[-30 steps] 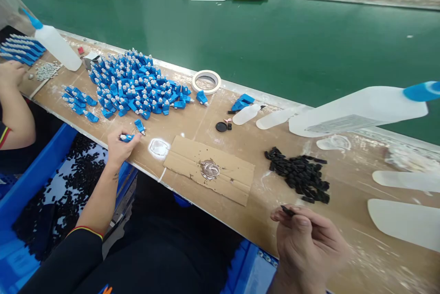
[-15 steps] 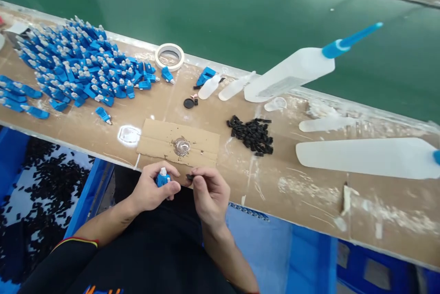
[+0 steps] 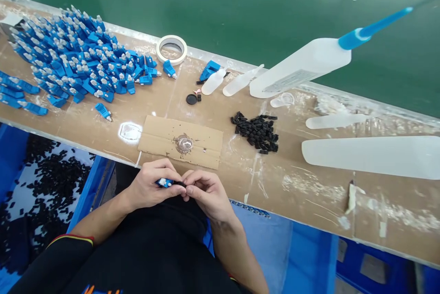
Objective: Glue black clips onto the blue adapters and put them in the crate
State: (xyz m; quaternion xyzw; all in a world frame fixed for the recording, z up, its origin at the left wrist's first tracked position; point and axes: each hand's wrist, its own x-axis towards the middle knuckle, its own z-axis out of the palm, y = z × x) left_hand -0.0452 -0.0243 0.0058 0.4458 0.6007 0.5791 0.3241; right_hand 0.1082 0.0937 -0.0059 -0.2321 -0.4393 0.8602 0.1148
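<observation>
My left hand (image 3: 146,185) is closed round a small blue plastic part with a white tip (image 3: 165,183); the fingers cover most of it. Pinched in the fingertips of my right hand (image 3: 210,194) is a small black piece (image 3: 180,184), which meets the blue part at the left fingertips. How far the two fit together is hidden. Both hands are over the table's near edge, just below a cardboard strip (image 3: 158,135) that carries a glossy clear puddle (image 3: 184,144). To the right lies a heap of small black pieces (image 3: 256,131).
Many blue parts (image 3: 85,60) crowd the table's left side. Behind are a tape roll (image 3: 172,61), a small squeeze bottle (image 3: 213,81) and a large white bottle with a blue nozzle (image 3: 302,67). Another large bottle (image 3: 371,157) lies right. A blue bin (image 3: 82,207) below holds black pieces.
My hands have come together, the right one bringing the black piece against the blue part. The blue part has turned in my left hand, its white tip no longer pointing up.
</observation>
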